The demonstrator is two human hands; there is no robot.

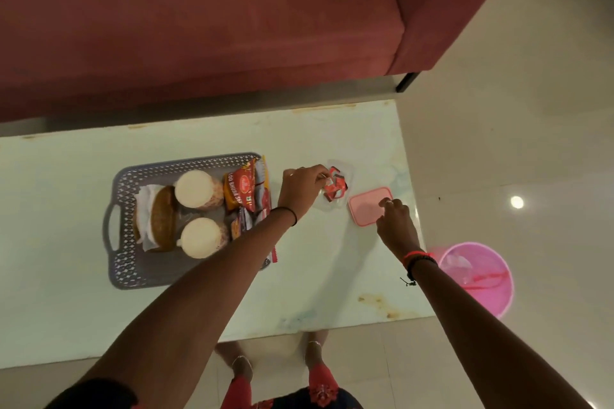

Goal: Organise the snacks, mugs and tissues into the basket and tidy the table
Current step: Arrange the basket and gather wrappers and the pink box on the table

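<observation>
A grey perforated basket (133, 183) sits on the pale table (66, 309). In it stand two white mugs (198, 189) (203, 237), a brown round holder with white tissues (162, 217) and red snack packets (244, 189). To the right, a clear plastic container (345, 173) holds small red sachets (337, 186). My left hand (300, 189) rests at the container's left rim with fingertips pinching a sachet. A pink lid (365, 206) lies flat beside it; my right hand (393, 226) touches the lid's right edge with curled fingers.
A maroon sofa (199, 26) runs along the far side of the table. A pink bucket (481, 276) with wrappers stands on the tiled floor to the right. Brown stains (378, 304) mark the table's near right corner. My feet show below the near edge.
</observation>
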